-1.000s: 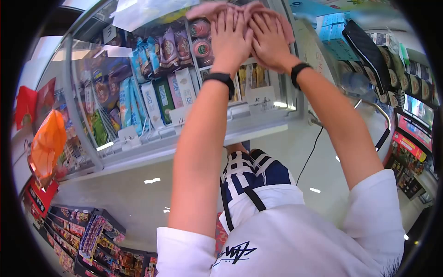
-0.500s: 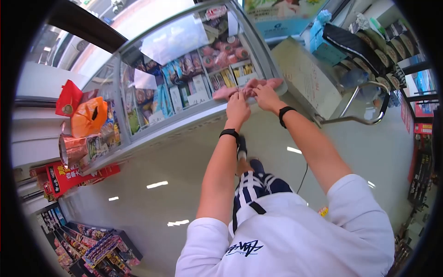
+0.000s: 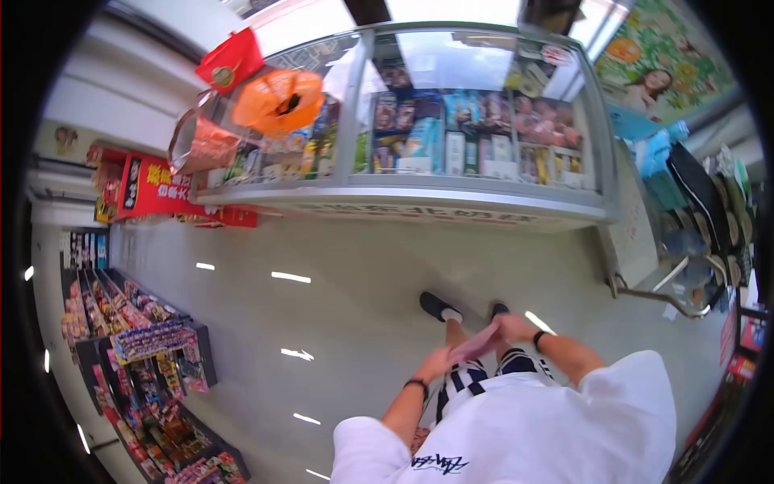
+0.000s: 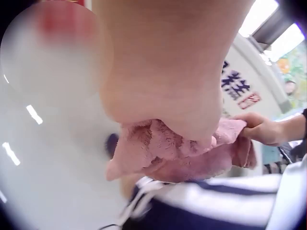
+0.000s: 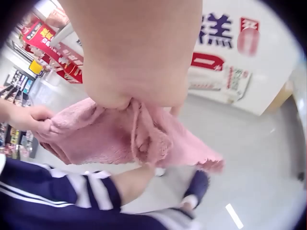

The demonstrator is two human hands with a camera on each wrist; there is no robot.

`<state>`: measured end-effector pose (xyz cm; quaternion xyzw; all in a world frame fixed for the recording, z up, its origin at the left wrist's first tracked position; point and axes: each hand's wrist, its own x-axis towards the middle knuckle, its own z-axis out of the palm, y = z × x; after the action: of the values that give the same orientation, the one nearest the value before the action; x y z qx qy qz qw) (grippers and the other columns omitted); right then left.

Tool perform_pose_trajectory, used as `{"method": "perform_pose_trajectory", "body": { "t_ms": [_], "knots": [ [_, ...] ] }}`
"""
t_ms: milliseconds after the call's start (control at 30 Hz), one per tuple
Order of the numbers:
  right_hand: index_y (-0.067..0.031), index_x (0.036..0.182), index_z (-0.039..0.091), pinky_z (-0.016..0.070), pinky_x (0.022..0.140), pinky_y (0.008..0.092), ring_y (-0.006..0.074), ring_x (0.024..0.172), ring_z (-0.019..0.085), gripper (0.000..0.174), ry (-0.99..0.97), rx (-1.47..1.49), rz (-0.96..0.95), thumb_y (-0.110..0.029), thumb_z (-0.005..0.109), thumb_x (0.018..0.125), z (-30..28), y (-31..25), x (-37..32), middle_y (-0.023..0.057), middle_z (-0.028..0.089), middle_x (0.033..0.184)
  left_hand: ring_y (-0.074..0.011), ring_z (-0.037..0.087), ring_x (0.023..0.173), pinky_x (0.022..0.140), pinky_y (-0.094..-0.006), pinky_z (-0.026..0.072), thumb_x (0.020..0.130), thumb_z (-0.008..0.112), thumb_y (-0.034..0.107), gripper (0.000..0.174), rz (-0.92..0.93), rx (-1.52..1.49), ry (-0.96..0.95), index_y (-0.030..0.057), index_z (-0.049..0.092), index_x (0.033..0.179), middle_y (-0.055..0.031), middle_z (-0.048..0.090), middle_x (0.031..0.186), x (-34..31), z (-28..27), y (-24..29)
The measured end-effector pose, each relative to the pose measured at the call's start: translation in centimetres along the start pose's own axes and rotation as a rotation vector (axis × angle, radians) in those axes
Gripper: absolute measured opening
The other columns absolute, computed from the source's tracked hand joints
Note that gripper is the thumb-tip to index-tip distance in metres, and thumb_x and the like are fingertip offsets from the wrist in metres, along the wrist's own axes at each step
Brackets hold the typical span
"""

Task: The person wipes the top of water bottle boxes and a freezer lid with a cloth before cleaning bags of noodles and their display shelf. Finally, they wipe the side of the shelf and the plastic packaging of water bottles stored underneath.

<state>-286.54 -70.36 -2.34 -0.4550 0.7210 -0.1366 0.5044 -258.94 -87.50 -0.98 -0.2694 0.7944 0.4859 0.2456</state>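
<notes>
A pink fluffy cloth (image 3: 476, 344) is stretched between my two hands in front of my legs. My left hand (image 3: 438, 363) grips one end of it, and my right hand (image 3: 514, 327) grips the other, a little higher in the head view. From the left wrist, the cloth (image 4: 163, 148) hangs in folds below the left hand (image 4: 163, 96), whose fingers are mostly hidden behind the palm. The right wrist view shows the cloth (image 5: 100, 134) bunched under the right hand (image 5: 136, 76), with a loose corner dangling to one side.
A glass display case (image 3: 484, 189) full of packaged snacks stands ahead. An orange bag (image 3: 278, 101) and a red bag (image 3: 230, 60) sit at its left end. Snack shelves (image 3: 153, 347) stand at left. To the right are a white box (image 3: 633, 218) and a metal-framed handle (image 3: 677, 298).
Both hands have come off the glass top of the case and down towards the body, bringing the pink cloth along. The person now stands farther back from the case.
</notes>
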Motion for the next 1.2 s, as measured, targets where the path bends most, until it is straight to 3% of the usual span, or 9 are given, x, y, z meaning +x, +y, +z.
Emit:
{"method": "perform_pose_trajectory", "body": {
  "t_ms": [167, 333, 467, 533, 800, 967, 1033, 1100, 1200],
  "knots": [
    [-0.0032, 0.105, 0.069, 0.0529, 0.086, 0.0518, 0.0437, 0.098, 0.068, 0.029, -0.287, 0.133, -0.292, -0.029, 0.066, 0.093, 14.7, -20.5, 10.7, 0.0223, 0.073, 0.103, -0.0456, 0.070, 0.095, 0.082, -0.0506, 0.0556, 0.087, 0.076, 0.051, 0.053, -0.569, -0.074, 0.171, 0.0011, 0.072, 0.103, -0.0244, 0.074, 0.099, -17.5, -2.8, -16.1],
    [-0.0057, 0.098, 0.074, 0.0542, 0.084, 0.0504, 0.0428, 0.097, 0.069, 0.028, -0.696, -0.157, -0.676, -0.033, 0.067, 0.093, 12.0, -39.7, 19.4, 0.0199, 0.074, 0.099, -0.0416, 0.074, 0.087, 0.072, -0.0475, 0.0580, 0.080, 0.085, 0.038, 0.046, -0.737, -0.486, 0.574, 0.0000, 0.072, 0.102, -0.0253, 0.075, 0.093, -24.9, -6.9, -22.6],
    [-0.0088, 0.100, 0.079, 0.0567, 0.086, 0.0461, 0.0380, 0.097, 0.072, 0.021, -0.380, -0.558, -0.940, -0.020, 0.067, 0.087, 11.2, -39.2, 31.5, 0.0179, 0.077, 0.102, -0.0364, 0.074, 0.090, 0.075, -0.0451, 0.0594, 0.078, 0.085, 0.030, 0.041, -0.556, -0.641, 0.979, 0.0028, 0.071, 0.106, -0.0207, 0.075, 0.097, -23.0, -10.4, -20.7],
    [-0.0111, 0.104, 0.078, 0.0562, 0.088, 0.0464, 0.0371, 0.102, 0.071, 0.021, -0.552, -0.572, -0.599, -0.019, 0.065, 0.089, 8.8, -38.4, 33.6, 0.0181, 0.076, 0.107, -0.0361, 0.073, 0.092, 0.076, -0.0459, 0.0596, 0.080, 0.083, 0.029, 0.038, -0.491, -0.457, 1.086, 0.0051, 0.071, 0.107, -0.0176, 0.075, 0.098, -21.7, -9.3, -20.3],
    [-0.0107, 0.122, 0.073, 0.0551, 0.095, 0.0419, 0.0295, 0.102, 0.072, 0.033, -0.278, -0.206, -0.243, -0.019, 0.067, 0.090, 10.4, -30.8, 37.1, 0.0142, 0.077, 0.112, -0.0435, 0.067, 0.105, 0.087, -0.0519, 0.0543, 0.100, 0.058, 0.034, 0.028, -0.406, -0.640, 0.755, 0.0119, 0.069, 0.112, -0.0201, 0.070, 0.114, -20.1, -14.7, -21.6],
    [-0.0032, 0.121, 0.072, 0.0557, 0.090, 0.0378, 0.0175, 0.100, 0.068, 0.029, -0.474, -0.033, -0.126, -0.008, 0.062, 0.093, 15.0, -40.3, 45.7, 0.0102, 0.076, 0.110, -0.0425, 0.067, 0.107, 0.087, -0.0493, 0.0539, 0.099, 0.056, 0.035, 0.030, -0.197, -0.773, 0.881, 0.0111, 0.071, 0.111, -0.0209, 0.069, 0.122, -22.0, -20.8, -32.2],
    [-0.0046, 0.117, 0.074, 0.0558, 0.090, 0.0363, 0.0165, 0.100, 0.068, 0.028, -0.715, 0.496, 0.327, -0.008, 0.069, 0.089, 21.5, -39.3, 55.3, 0.0095, 0.077, 0.108, -0.0412, 0.069, 0.103, 0.085, -0.0496, 0.0539, 0.094, 0.061, 0.031, 0.029, -0.397, -0.685, 0.722, 0.0094, 0.072, 0.110, -0.0223, 0.073, 0.111, -23.9, -24.5, -38.4],
    [-0.0068, 0.113, 0.077, 0.0561, 0.092, 0.0377, 0.0212, 0.102, 0.071, 0.027, -0.744, 0.138, 0.260, -0.017, 0.072, 0.089, 25.6, -45.7, 60.0, 0.0123, 0.077, 0.110, -0.0412, 0.071, 0.099, 0.083, -0.0490, 0.0546, 0.088, 0.065, 0.028, 0.028, -0.404, -0.726, 0.594, 0.0077, 0.073, 0.106, -0.0220, 0.074, 0.101, -27.9, -29.7, -44.6],
    [-0.0083, 0.108, 0.077, 0.0582, 0.086, 0.0439, 0.0329, 0.099, 0.074, 0.028, -0.570, -0.649, -0.479, -0.026, 0.064, 0.091, 26.1, -67.2, 60.6, 0.0161, 0.077, 0.109, -0.0418, 0.071, 0.096, 0.082, -0.0495, 0.0550, 0.086, 0.064, 0.023, 0.027, -0.595, -0.579, 0.662, 0.0055, 0.072, 0.106, -0.0223, 0.074, 0.099, -33.0, -38.1, -51.9]
  ]
}}
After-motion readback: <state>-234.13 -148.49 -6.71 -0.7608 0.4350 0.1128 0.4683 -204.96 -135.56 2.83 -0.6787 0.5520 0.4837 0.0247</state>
